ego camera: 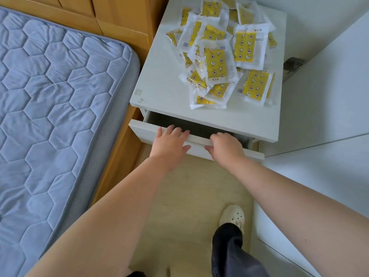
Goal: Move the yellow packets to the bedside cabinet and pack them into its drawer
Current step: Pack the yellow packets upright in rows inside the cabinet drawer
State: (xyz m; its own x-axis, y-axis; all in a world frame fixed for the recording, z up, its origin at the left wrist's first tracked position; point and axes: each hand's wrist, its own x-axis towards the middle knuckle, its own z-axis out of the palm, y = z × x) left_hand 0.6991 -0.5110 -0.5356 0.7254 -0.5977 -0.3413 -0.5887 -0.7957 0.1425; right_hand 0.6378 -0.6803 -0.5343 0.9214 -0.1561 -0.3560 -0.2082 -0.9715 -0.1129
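Several yellow packets (217, 56) in clear wrappers lie in a loose pile on top of the white bedside cabinet (159, 86). Its top drawer (143, 132) stands slightly pulled out, showing a dark gap behind the front panel. My left hand (169, 146) rests on the drawer front's upper edge, fingers laid over the rim, thumb on the front face. My right hand (225, 146) grips the same edge further right, its fingers curled over the rim into the gap. The drawer's inside is too dark to see.
A bed with a blue quilted mattress (56, 108) and wooden frame stands close on the left. White panels (323, 96) rise on the right. My foot in a pale shoe (232, 216) stands on the light floor below the cabinet.
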